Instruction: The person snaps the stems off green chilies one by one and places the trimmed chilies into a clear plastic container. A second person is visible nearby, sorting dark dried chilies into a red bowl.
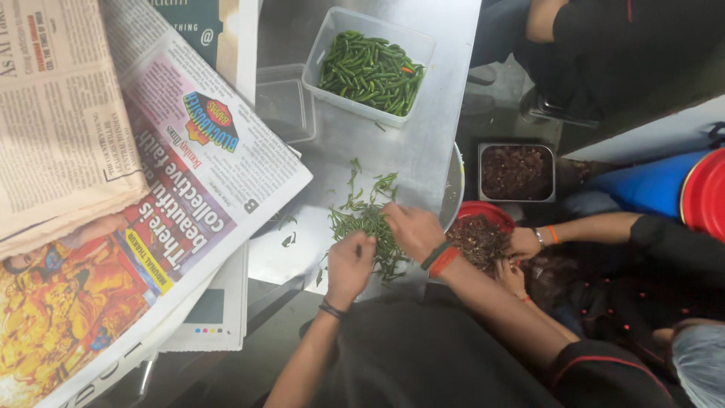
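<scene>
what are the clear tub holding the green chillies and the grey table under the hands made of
The clear rectangular tub of green chillies looks like translucent plastic: its milky walls let the table show through. The grey table top appears to be brushed stainless steel, dull silver with soft smeared reflections. The left hand and right hand rest on the loose green chilli pile.

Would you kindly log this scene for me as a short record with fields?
Surface: steel table
Left hand: on the chilli pile, fingers curled
Right hand: on the same pile, beside the left
Tub: clear, holds green chillies, beyond the pile
Empty tub: left of the full one
Newspapers: spread at the table's left
Co-worker's hands: in a red bowl of dark red bits
Steel tray: more dark red bits
</scene>
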